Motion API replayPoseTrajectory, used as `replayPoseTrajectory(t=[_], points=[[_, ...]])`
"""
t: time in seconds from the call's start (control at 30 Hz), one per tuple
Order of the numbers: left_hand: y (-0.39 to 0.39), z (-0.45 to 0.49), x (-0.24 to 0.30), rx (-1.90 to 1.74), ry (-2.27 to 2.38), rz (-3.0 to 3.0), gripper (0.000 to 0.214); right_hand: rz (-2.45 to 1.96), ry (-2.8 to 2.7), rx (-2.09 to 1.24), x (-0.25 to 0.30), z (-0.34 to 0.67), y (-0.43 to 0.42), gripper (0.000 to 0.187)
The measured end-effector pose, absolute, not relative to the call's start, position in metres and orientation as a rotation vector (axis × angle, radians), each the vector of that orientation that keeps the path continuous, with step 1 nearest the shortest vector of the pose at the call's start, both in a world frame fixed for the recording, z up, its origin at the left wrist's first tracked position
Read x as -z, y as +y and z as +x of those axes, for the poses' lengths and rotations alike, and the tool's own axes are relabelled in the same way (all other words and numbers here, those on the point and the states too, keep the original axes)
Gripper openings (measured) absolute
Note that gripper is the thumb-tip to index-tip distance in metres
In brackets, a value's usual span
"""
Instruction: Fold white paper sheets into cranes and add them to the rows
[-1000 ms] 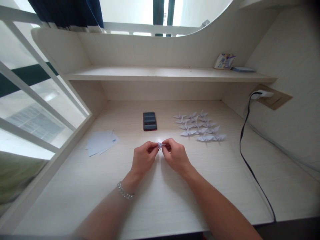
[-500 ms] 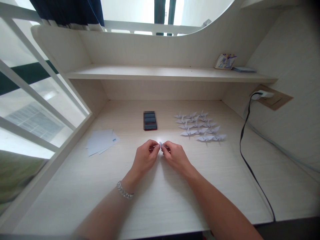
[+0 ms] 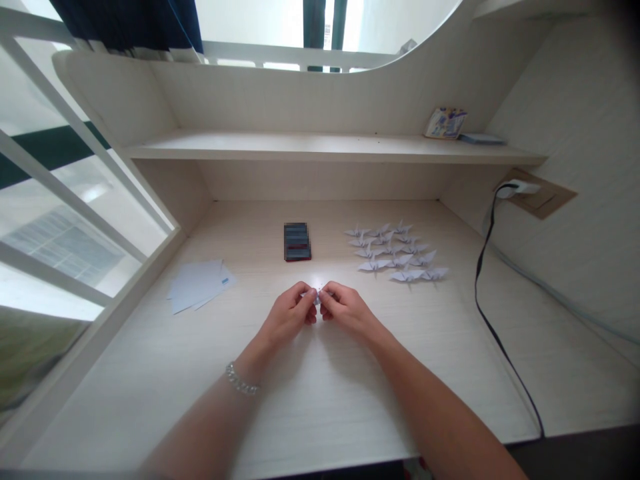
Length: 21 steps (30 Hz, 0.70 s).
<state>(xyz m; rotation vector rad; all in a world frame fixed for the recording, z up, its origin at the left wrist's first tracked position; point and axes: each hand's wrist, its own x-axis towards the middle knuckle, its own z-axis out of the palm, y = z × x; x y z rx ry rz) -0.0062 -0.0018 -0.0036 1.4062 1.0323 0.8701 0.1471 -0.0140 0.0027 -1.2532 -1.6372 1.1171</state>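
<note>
Over the middle of the desk [image 3: 350, 387], near and left of the paper cranes [image 3: 395, 253], the left hand [image 3: 287, 317] and right hand [image 3: 347, 310] both pinch a tiny folded paper [image 3: 317, 297]. A hard tug could tear it, since so little of it is gripped.

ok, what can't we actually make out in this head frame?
Head view only:
- small folded paper: pinched between left hand and right hand. Fingers cover most of it, so the fold shape is unclear.
- dark flat object: surface pixelated, can't be identified.
- printed card on the shelf: too small to read.
- black cable: lower end drops out of sight over the front edge of the desk.
</note>
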Motion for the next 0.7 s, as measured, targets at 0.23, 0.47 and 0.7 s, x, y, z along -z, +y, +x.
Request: replayPoseTrajectory(t=[0.23, 0.47, 0.7], points=[[-0.0023, -0.0077, 0.0014, -0.871, 1.057, 1.538, 0.03, -1.136, -1.404, -1.48, -0.0012, 0.1486, -0.01, 0.028], [-0.0043, -0.0056, -0.0006, -0.902, 1.063, 1.531, 0.028, -1.056, -1.317, -1.665, -0.0011, 0.1507, -0.0091, 0.032], [-0.0022, -0.0074, -0.003, -0.835, 0.971, 1.329, 0.03, -0.958, -1.312, -1.697, 0.0008, 0.1518, -0.0092, 0.031]])
